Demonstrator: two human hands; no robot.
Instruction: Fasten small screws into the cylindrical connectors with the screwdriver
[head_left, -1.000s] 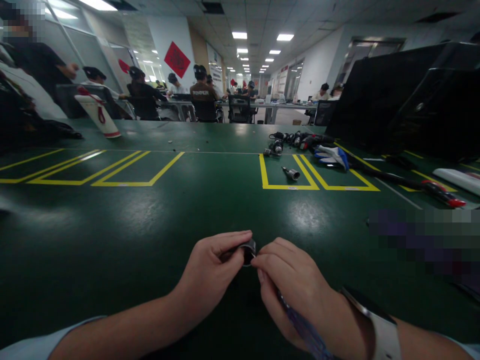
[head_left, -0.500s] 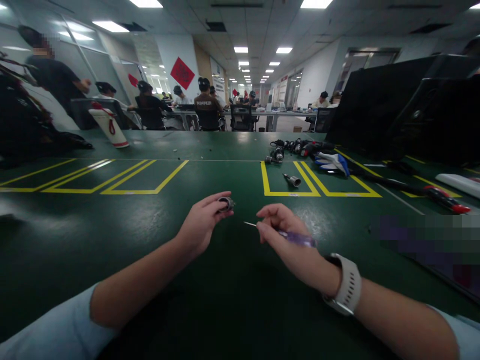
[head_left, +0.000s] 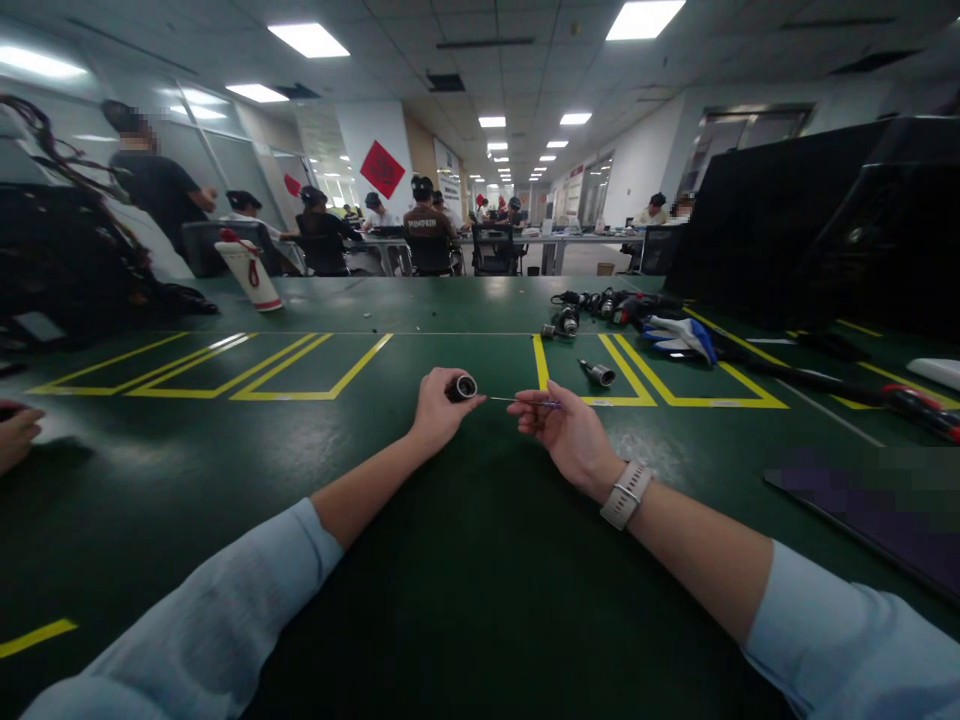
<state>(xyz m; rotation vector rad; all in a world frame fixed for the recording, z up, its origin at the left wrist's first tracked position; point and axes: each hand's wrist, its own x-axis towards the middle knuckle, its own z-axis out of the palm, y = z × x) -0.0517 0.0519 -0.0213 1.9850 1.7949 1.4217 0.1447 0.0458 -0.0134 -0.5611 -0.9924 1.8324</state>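
Note:
My left hand (head_left: 437, 407) is stretched out over the green table (head_left: 465, 560) and pinches a small dark ring-shaped metal part (head_left: 463, 387) at its fingertips. My right hand (head_left: 564, 425) grips a thin purple-handled screwdriver (head_left: 534, 403), its fine tip pointing left toward the ring with a small gap between them. A white watch sits on my right wrist. Both sleeves are light blue.
A metal cylinder (head_left: 599, 374) lies in a yellow-taped box ahead. Behind it are several dark parts (head_left: 592, 303), blue-white gloves (head_left: 681, 335) and a red-handled tool (head_left: 919, 408). Black cases (head_left: 810, 220) stand right. A white cup (head_left: 248, 272) is far left. Another person's hand (head_left: 15, 432) rests at the left edge.
Both hands moved forward, away from me, and drew apart; the ring and screwdriver, touching a second ago, now sit apart. The view tilted up.

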